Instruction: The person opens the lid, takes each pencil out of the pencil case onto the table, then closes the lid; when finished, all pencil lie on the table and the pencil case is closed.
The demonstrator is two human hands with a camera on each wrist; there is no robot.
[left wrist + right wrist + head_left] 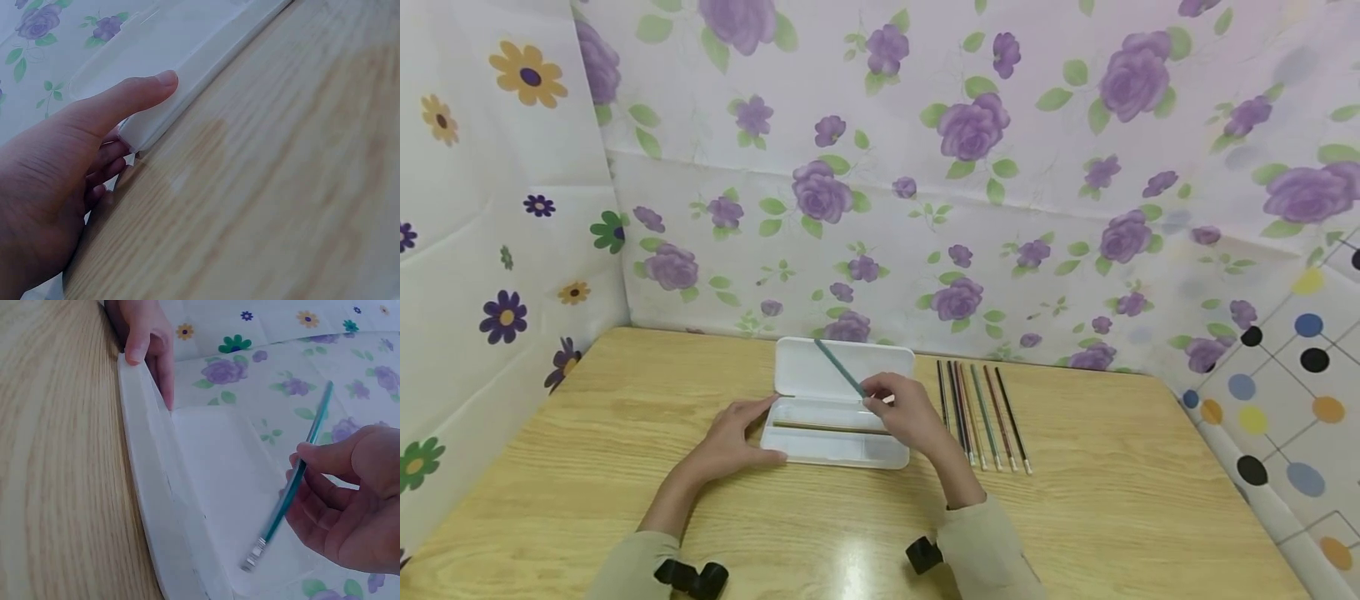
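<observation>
A white pencil case (pixel 820 451) lies on the table with its lid (pixel 795 367) folded back. My left hand (pixel 730 440) grips the case's left end; in the left wrist view the thumb (pixel 144 94) lies on the front rim and the other fingers curl by the end. Between thumb and fingers, my right hand (pixel 912 414) pinches a teal pencil (pixel 317 422) near its middle, slanting above the case. Its silver ferrule and eraser end (pixel 254 555) point down in the right wrist view. One gold-toned pencil (pixel 827 428) lies lengthwise inside the case.
Right of the case, several pencils (pixel 1012 417) lie roughly side by side, white eraser ends toward me. A flowered cloth (pixel 880 250) hangs behind the wooden table (pixel 805 525), with patterned sheets at both sides. Black devices (pixel 696 577) sit at my sleeves.
</observation>
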